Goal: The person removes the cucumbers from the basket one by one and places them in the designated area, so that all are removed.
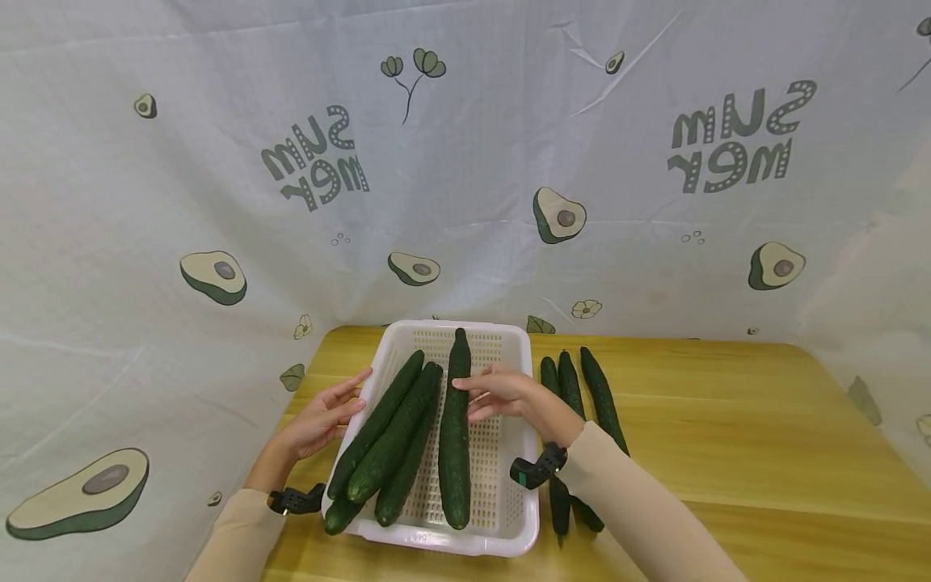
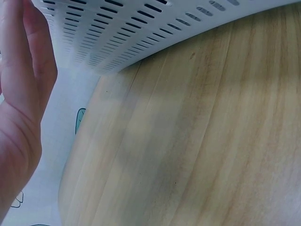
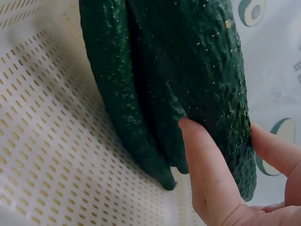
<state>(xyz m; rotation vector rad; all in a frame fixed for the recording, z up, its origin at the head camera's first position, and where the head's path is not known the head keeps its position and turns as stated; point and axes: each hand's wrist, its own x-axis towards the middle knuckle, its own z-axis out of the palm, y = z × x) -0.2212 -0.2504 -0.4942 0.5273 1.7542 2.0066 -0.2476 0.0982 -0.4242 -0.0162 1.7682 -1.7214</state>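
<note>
A white slotted plastic basket (image 1: 502, 505) stands at the left part of the table, several dark green cucumbers (image 1: 396, 432) bunched along its left side. My right hand (image 1: 502, 392) pinches another cucumber (image 1: 455, 453) between thumb and fingers over the basket's middle. In the right wrist view this cucumber (image 3: 207, 70) is close up, overlapping the others (image 3: 113, 84) behind it. My left hand (image 1: 320, 416) is at the basket's left rim, fingertips touching it. The left wrist view shows that hand (image 2: 21, 94) with fingers extended beside the slotted wall (image 2: 122, 33).
Three more cucumbers (image 1: 600, 388) lie on the wooden table (image 1: 727, 428) just right of the basket, partly behind my right forearm. A white curtain (image 1: 465, 162) printed with avocados hangs behind the table and at its left side.
</note>
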